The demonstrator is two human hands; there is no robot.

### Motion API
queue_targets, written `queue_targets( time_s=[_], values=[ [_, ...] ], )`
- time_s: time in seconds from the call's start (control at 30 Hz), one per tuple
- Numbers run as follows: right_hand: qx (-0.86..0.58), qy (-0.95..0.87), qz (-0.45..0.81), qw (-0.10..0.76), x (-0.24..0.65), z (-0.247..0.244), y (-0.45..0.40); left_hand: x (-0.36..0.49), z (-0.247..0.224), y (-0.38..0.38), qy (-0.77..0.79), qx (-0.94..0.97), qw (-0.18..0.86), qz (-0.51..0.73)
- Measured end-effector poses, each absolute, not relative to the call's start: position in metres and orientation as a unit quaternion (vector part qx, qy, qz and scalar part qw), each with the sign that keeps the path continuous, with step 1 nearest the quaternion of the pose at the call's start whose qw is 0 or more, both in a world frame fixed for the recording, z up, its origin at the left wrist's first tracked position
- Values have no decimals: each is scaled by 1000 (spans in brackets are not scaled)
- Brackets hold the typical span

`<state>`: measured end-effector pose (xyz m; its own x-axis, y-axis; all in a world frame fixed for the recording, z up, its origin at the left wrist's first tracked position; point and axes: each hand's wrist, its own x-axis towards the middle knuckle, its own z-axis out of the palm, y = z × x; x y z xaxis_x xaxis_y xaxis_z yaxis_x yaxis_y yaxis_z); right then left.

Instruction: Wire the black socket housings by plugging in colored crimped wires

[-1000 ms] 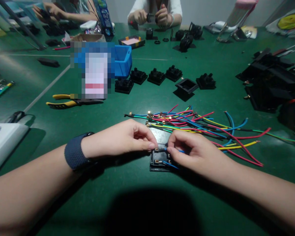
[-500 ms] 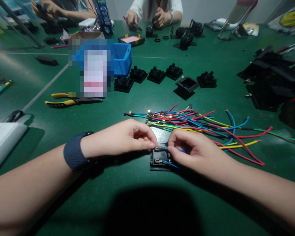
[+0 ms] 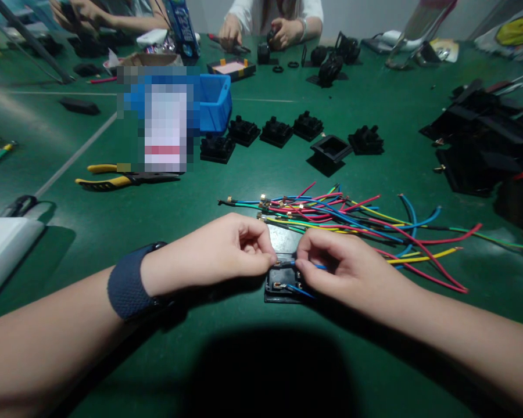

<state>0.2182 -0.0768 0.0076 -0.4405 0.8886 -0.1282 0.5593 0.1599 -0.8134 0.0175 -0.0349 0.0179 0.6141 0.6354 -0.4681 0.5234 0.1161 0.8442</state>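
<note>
A blue wire (image 3: 316, 266) is pinched by the right hand (image 3: 344, 270); the black block (image 3: 281, 287) is pinched by the left hand (image 3: 218, 252).

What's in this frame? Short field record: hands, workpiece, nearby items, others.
left hand: left hand, fingertips pinched at the left edge of the black socket part
right hand: right hand pinching a blue wire at the part's top terminal
workpiece: a second blue wire sits on the lower terminal
wires: loose bundle of coloured wires just behind the hands
tools: yellow-handled pliers to the left
parts: row of black parts, blue bin
surface: green table
others: co-workers' hands at the far edge
</note>
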Motion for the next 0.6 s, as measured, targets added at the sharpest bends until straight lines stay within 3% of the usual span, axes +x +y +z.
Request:
queue_targets(
  time_s=[0.6],
  values=[
    [-513,-701,452,203,216,12,-75,20,16,-34,415,658,625,63]
  ],
)
